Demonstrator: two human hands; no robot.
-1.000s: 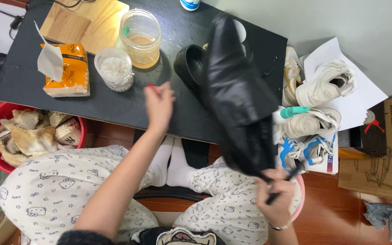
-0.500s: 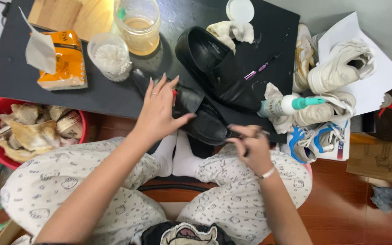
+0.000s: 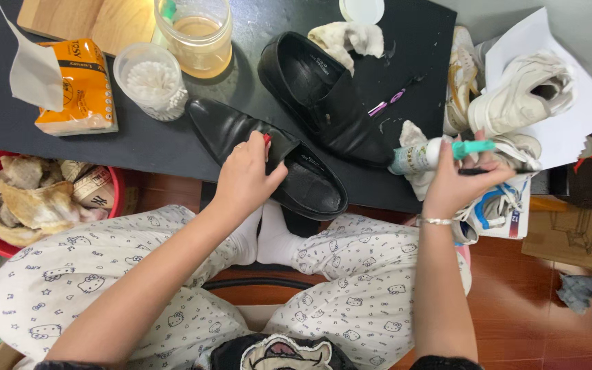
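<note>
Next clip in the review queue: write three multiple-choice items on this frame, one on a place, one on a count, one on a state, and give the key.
1. Where does the left hand rest?
A. on the nearer black shoe
B. on the tissue pack
C. in the red bin

2. How many black shoes lie on the black table?
A. one
B. two
C. four

3. How is the jar of amber liquid?
A. lidded
C. tipped over
B. open on top

Key:
1 A, its fingers lie across the shoe's upper.
2 B, a second black shoe lies behind the first.
3 B, the liquid shows through its open mouth and it stands upright.

The right hand holds a white bottle with a green nozzle.
</note>
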